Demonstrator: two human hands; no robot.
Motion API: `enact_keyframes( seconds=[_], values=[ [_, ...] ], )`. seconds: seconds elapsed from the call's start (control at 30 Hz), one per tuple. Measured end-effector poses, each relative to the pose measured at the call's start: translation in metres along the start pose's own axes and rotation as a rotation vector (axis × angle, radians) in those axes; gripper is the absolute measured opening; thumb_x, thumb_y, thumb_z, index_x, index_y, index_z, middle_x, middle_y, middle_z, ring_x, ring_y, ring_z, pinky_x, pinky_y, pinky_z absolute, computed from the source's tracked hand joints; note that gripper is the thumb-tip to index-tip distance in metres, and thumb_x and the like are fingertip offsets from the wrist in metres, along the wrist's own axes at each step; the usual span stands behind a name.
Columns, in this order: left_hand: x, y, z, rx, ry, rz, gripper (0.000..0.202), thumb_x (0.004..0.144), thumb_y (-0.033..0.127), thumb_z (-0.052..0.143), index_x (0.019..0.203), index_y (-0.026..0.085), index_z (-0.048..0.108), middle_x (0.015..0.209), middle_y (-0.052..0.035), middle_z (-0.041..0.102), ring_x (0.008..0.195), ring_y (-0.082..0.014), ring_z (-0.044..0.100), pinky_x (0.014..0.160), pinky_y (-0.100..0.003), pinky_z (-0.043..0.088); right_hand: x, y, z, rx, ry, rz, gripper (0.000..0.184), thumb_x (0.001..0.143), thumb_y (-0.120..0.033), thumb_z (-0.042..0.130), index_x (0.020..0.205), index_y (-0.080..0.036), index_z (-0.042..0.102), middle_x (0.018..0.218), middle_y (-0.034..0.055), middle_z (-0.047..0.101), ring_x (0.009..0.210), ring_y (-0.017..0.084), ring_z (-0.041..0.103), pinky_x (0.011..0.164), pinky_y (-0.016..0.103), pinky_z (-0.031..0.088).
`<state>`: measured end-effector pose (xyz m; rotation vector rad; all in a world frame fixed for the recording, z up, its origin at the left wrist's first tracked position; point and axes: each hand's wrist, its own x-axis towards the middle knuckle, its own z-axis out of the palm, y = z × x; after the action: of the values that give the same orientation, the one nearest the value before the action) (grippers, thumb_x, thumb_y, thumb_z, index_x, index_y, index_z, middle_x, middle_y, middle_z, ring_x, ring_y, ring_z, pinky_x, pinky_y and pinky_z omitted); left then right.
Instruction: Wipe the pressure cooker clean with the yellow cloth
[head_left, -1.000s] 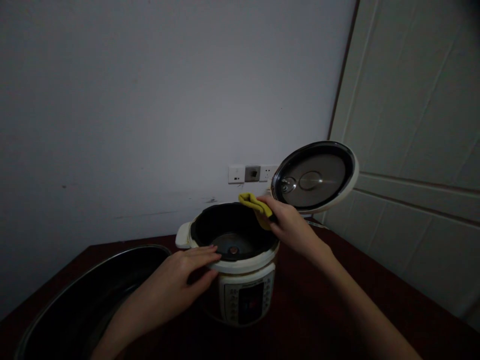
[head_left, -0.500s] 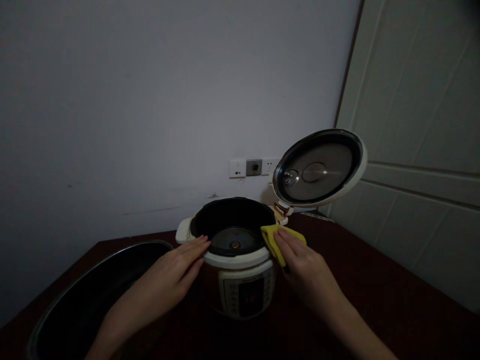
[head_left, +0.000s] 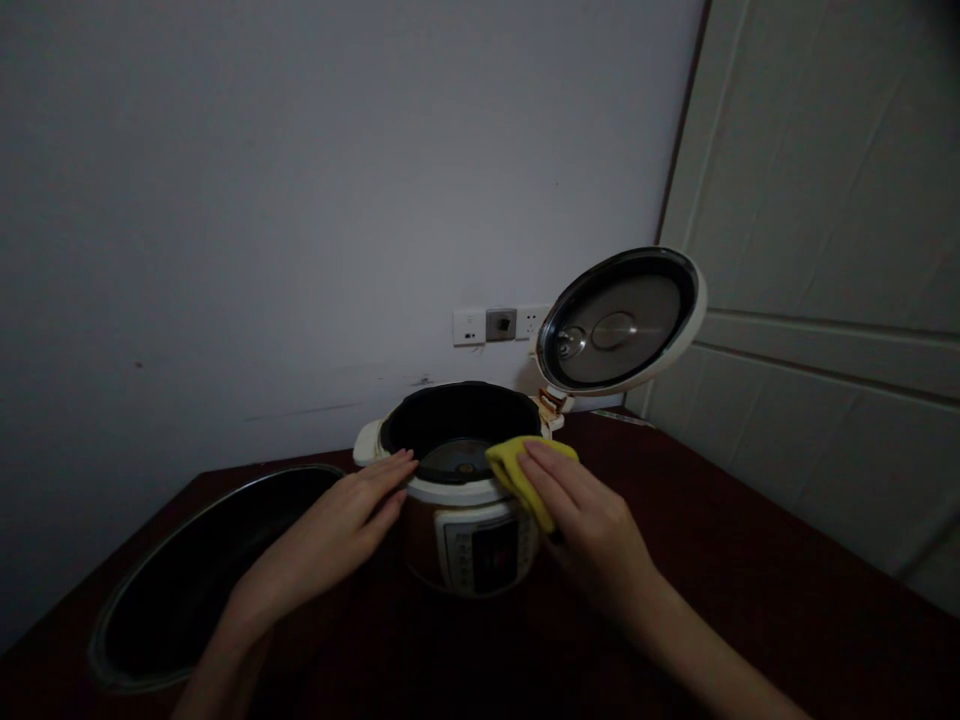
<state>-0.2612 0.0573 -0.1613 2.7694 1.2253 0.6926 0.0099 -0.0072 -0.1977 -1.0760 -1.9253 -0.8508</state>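
Note:
An electric pressure cooker (head_left: 427, 550) stands on the dark red table, its lid (head_left: 622, 320) raised and tilted at the right on a hinge. The inside is dark, with a heating plate (head_left: 450, 457) and a small round centre at the bottom. My left hand (head_left: 352, 520) rests on the left front of the rim, fingers stretched out and close together, holding nothing. In my right hand (head_left: 589, 510) is a folded yellow cloth (head_left: 517, 470), pressed against the right front of the rim. Part of the control panel (head_left: 491, 555) shows below.
A wide dark pan (head_left: 187, 560) lies at the left, partly hidden by my left forearm. Wall sockets (head_left: 469, 327) sit on the white wall behind the cooker. A pale panelled surface (head_left: 810, 420) borders the table (head_left: 750, 560) on the right.
My right hand has moved the yellow cloth leftward along the front of the rim. My left hand stays on the rim. The whole view has shifted slightly.

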Motion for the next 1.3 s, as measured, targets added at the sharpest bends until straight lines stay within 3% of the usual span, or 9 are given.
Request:
enact_keyframes(
  seconds=[0.13, 0.23, 0.4, 0.67, 0.8, 0.9, 1.0, 1.13, 1.3],
  values=[
    [0.002, 0.004, 0.0, -0.034, 0.008, -0.032, 0.044, 0.091, 0.038, 0.04, 0.13, 0.021, 0.054, 0.138, -0.0041, 0.052, 0.126, -0.0205, 0.049, 0.108, -0.041, 0.037, -0.001, 0.027, 0.003, -0.071, -0.092, 0.155, 0.043, 0.075, -0.003, 0.053, 0.117, -0.007, 0.061, 0.121, 0.0215, 0.061, 0.113, 0.031, 0.058, 0.093, 0.045, 0.052],
    [0.004, 0.011, -0.003, -0.064, 0.01, -0.055, 0.045, 0.09, 0.038, 0.039, 0.126, 0.018, 0.057, 0.135, -0.0056, 0.055, 0.123, -0.0209, 0.052, 0.107, -0.041, 0.038, -0.006, 0.028, 0.012, -0.08, -0.193, 0.236, 0.046, 0.072, -0.001, 0.054, 0.117, -0.007, 0.061, 0.12, 0.0219, 0.061, 0.108, 0.03, 0.061, 0.089, 0.042, 0.054],
    [0.006, 0.019, -0.006, -0.094, 0.027, -0.119, 0.046, 0.088, 0.037, 0.039, 0.123, 0.015, 0.06, 0.131, -0.007, 0.057, 0.121, -0.0212, 0.054, 0.106, -0.039, 0.038, -0.013, 0.01, 0.019, -0.113, -0.193, 0.25, 0.044, 0.075, -0.002, 0.052, 0.118, -0.005, 0.06, 0.12, 0.0233, 0.061, 0.108, 0.031, 0.061, 0.09, 0.042, 0.053],
    [0.01, 0.027, -0.008, -0.127, 0.026, -0.167, 0.044, 0.086, 0.038, 0.043, 0.119, 0.017, 0.064, 0.127, -0.0059, 0.06, 0.12, -0.0235, 0.055, 0.105, -0.039, 0.038, -0.017, -0.034, 0.024, -0.19, -0.069, 0.088, 0.033, 0.081, -0.005, 0.049, 0.111, -0.004, 0.064, 0.113, 0.0246, 0.064, 0.109, 0.03, 0.06, 0.093, 0.041, 0.051],
    [0.011, 0.03, -0.007, -0.144, 0.056, -0.187, 0.043, 0.086, 0.038, 0.043, 0.115, 0.018, 0.066, 0.125, -0.0063, 0.062, 0.118, -0.0245, 0.057, 0.104, -0.038, 0.039, -0.015, -0.06, 0.031, -0.108, -0.013, 0.041, 0.031, 0.083, -0.006, 0.049, 0.11, -0.004, 0.064, 0.114, 0.0248, 0.064, 0.111, 0.03, 0.059, 0.093, 0.042, 0.051],
    [0.01, 0.032, -0.006, -0.177, 0.079, -0.201, 0.043, 0.086, 0.041, 0.042, 0.111, 0.017, 0.068, 0.123, -0.008, 0.063, 0.116, -0.0257, 0.058, 0.102, -0.038, 0.04, -0.014, -0.065, 0.028, 0.028, -0.019, 0.009, 0.035, 0.079, -0.003, 0.05, 0.113, -0.003, 0.063, 0.118, 0.0265, 0.061, 0.116, 0.031, 0.056, 0.094, 0.043, 0.05],
    [0.009, 0.032, -0.007, -0.252, 0.086, -0.179, 0.041, 0.087, 0.045, 0.041, 0.099, 0.021, 0.072, 0.111, -0.0048, 0.07, 0.103, -0.0263, 0.064, 0.092, -0.036, 0.046, -0.014, -0.053, 0.013, 0.223, -0.026, 0.013, 0.044, 0.075, -0.002, 0.049, 0.118, -0.007, 0.06, 0.123, 0.0216, 0.06, 0.119, 0.027, 0.055, 0.096, 0.041, 0.05],
    [0.008, 0.029, -0.009, -0.322, 0.067, -0.146, 0.042, 0.088, 0.046, 0.04, 0.083, 0.019, 0.073, 0.089, -0.0023, 0.074, 0.082, -0.0228, 0.065, 0.073, -0.029, 0.048, -0.011, -0.014, -0.006, 0.351, 0.111, 0.121, 0.045, 0.078, -0.005, 0.048, 0.122, -0.013, 0.059, 0.124, 0.0162, 0.06, 0.118, 0.023, 0.055, 0.099, 0.041, 0.048],
    [0.009, 0.027, -0.008, -0.297, 0.099, -0.186, 0.044, 0.088, 0.048, 0.041, 0.085, 0.018, 0.073, 0.086, -0.0046, 0.073, 0.079, -0.0212, 0.064, 0.071, -0.028, 0.046, -0.017, 0.034, 0.013, 0.242, 0.136, 0.272, 0.035, 0.082, -0.011, 0.052, 0.114, -0.012, 0.064, 0.119, 0.0169, 0.063, 0.114, 0.025, 0.058, 0.098, 0.043, 0.048]
  ],
)
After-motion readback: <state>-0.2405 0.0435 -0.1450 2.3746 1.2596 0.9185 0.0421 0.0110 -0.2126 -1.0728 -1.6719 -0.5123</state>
